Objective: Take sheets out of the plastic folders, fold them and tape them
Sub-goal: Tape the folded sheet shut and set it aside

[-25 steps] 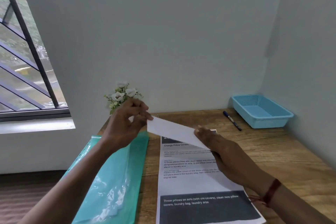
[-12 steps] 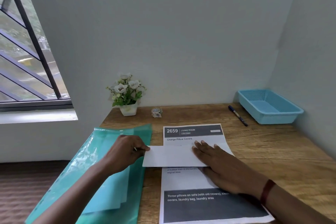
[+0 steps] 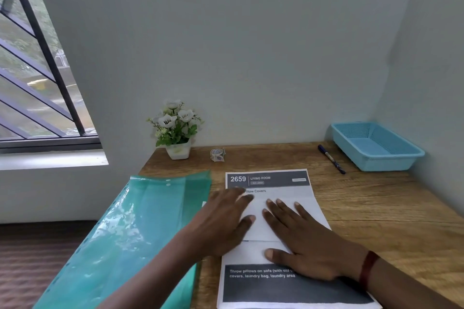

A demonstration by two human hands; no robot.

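While straight, slightly spread fingers (image 3: 283, 208) of the left hand (image 3: 223, 218) and right hand (image 3: 308, 243) press the folded sheet (image 3: 257, 232) onto the printed sheet (image 3: 273, 179), firm outward strokes would sharpen the crease. The tape roll (image 3: 217, 154) sits at 12 o'clock, the plastic folders (image 3: 140, 221) at 9, on the table (image 3: 376, 208).

A wooden table (image 3: 376, 208) holds a potted white flower plant (image 3: 177, 130) at the back and a blue pen (image 3: 331, 159) beside a light-blue plastic basket (image 3: 388, 164).
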